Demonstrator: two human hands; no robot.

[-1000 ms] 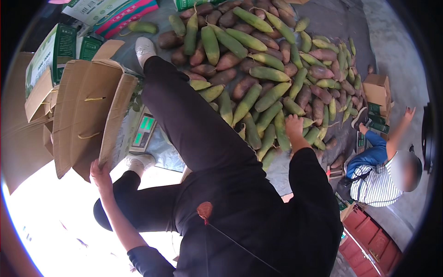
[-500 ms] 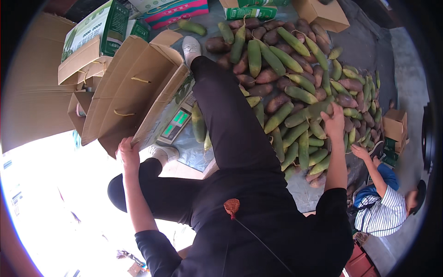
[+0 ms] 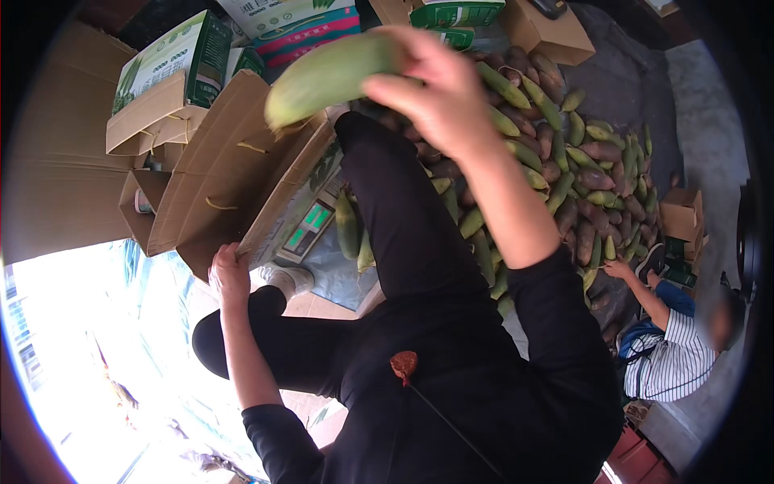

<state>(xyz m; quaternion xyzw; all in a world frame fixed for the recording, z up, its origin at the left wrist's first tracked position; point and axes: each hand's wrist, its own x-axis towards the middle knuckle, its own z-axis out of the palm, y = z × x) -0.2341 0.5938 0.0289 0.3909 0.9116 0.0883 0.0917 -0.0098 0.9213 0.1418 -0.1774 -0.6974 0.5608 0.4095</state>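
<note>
My right hand is closed round the thick end of a long green radish, lifted above the upper end of an open cardboard box. Its tip points left, toward the box's opening. My left hand grips the near lower corner of that box, fingers over its edge. The box has yellow rope handles, and its bottom is hidden. It appears to stand on or against a scale with lit green displays. A few loose green radishes lie between the scale and my leg.
A large heap of green and purplish-brown radishes covers the sheet at right. A co-worker in a striped shirt reaches to its edge. Printed cartons stand at upper left, with another brown box at the top and small boxes far right.
My right hand has taken a green radish from the heap and carried it up and left to the box. My left hand stays on the box. The co-worker's hand has shifted slightly.
</note>
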